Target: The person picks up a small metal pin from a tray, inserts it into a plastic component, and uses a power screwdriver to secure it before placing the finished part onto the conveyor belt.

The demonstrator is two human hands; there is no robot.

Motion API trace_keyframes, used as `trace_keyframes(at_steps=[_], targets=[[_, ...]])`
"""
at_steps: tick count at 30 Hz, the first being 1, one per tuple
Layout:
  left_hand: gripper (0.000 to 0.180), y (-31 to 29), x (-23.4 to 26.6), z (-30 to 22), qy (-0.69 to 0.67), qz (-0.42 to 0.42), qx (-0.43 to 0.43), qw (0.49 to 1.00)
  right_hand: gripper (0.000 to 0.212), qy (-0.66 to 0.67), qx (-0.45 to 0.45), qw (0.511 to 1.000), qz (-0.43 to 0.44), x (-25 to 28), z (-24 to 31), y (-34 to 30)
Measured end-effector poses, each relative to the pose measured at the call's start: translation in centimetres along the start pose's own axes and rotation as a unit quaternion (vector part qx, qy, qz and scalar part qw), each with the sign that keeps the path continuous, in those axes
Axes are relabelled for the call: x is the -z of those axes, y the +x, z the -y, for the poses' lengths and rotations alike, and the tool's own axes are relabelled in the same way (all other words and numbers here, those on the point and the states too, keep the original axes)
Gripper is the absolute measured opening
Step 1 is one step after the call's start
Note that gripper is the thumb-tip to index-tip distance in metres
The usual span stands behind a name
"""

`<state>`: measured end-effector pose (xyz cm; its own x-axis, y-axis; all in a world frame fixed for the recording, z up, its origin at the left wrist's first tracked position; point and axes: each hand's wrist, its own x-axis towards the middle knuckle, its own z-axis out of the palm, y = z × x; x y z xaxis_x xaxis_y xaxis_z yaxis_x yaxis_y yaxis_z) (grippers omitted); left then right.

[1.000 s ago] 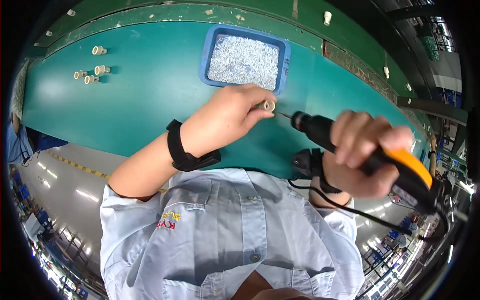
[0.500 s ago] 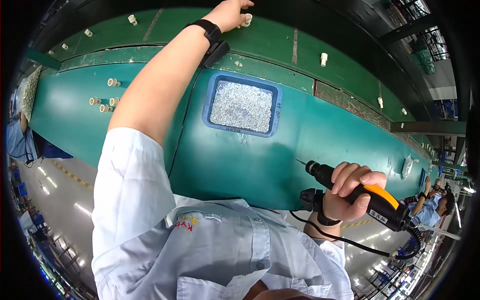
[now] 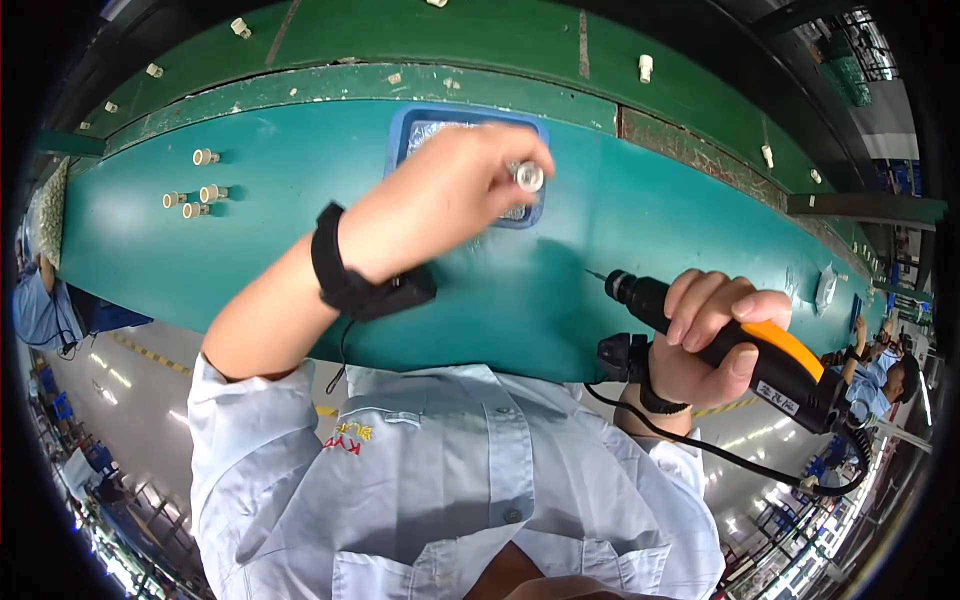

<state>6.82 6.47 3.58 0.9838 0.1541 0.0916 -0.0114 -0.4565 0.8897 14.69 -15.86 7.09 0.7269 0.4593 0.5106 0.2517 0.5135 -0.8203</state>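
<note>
My left hand (image 3: 445,190) is closed round a small cylindrical fitting (image 3: 529,178), its round metallic end facing up. It hovers over the blue tray (image 3: 397,135) and hides much of the small shiny metal pieces inside. In my right hand (image 3: 705,325) is a black and orange electric screwdriver (image 3: 640,299), gripped round its body. Its thin bit points left, above the green table (image 3: 480,330). Several white cylindrical fittings (image 3: 205,157) stand or lie together at the table's left side.
Beyond the table runs a green belt (image 3: 520,45) with more white fittings (image 3: 645,68) spaced along it. A black cord (image 3: 720,462) trails from the screwdriver. At the right table end lies a clear plastic bag (image 3: 826,288); a person (image 3: 870,385) sits past it.
My left hand has come back from the far belt with a fitting in it, now over the tray. The screwdriver in my right hand has barely shifted.
</note>
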Motion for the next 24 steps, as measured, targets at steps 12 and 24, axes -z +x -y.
trace_keyframes(at_steps=[12, 24], targets=[[0.022, -6.7, -5.2, 1.5, -0.082, -0.061, 0.082, 0.991, 0.038, 0.037, 0.021, 0.995, 0.091, -0.8, 0.0, 0.2], [0.012, -1.4, -0.1, 5.7, 0.115, -0.020, 0.022, 0.993, 0.037, 0.037, 0.024, 0.995, 0.089, -0.8, 0.0, 0.1]])
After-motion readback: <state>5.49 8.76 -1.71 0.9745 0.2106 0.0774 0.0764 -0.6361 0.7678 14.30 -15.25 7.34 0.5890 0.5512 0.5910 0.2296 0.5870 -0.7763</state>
